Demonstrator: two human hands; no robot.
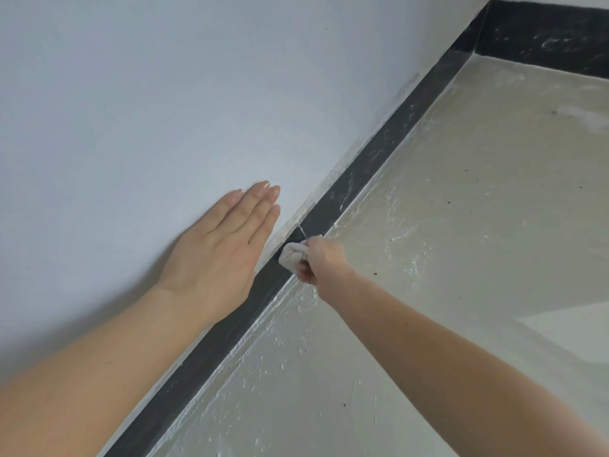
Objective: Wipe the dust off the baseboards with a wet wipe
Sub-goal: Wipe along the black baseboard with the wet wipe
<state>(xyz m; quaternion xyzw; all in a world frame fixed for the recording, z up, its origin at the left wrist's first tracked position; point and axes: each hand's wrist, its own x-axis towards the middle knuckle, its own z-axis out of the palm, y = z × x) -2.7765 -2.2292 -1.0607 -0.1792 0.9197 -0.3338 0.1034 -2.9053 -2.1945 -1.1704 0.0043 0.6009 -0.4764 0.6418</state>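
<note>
Right hand grips a wipe against the baseboard; left hand flat on the wall. Dusty streaks ahead could smear.

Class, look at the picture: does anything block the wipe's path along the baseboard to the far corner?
Nothing visible does. The right hand presses the wipe on the baseboard; ahead lie only dusty smears. The left hand rests on the wall above.

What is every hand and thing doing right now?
left hand: open, flat against the wall.
right hand: gripping the wet wipe.
wet wipe: bunched up, pressed on the baseboard.
baseboard: black, pale dusty smears beyond the wipe.
floor: pale, some dark specks.
</note>
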